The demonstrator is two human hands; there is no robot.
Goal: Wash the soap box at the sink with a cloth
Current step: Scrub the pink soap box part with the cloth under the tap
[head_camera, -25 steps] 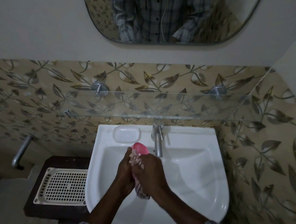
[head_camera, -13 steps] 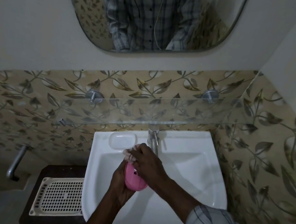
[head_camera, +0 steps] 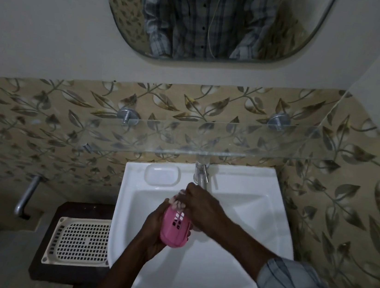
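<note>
Over the white sink [head_camera: 234, 277] my left hand [head_camera: 152, 226] grips a pink slotted soap box [head_camera: 174, 231], its slotted face turned up toward me. My right hand [head_camera: 202, 207] pinches a pale checked cloth [head_camera: 178, 202] and presses it against the box's far end, just under the chrome tap [head_camera: 200, 175]. Most of the cloth is hidden beneath my right hand. I cannot tell whether water is running.
A moulded soap recess [head_camera: 162, 175] sits on the sink's back left rim. A glass shelf [head_camera: 184, 143] juts out above the tap, below a mirror [head_camera: 210, 18]. A cream perforated tray [head_camera: 79, 241] lies on a dark stand left of the sink, near a metal wall pipe [head_camera: 26, 196].
The soap box has turned from behind my hands to lie slotted face up in my left hand. My right hand has shifted the cloth to the box's far end, nearer the tap.
</note>
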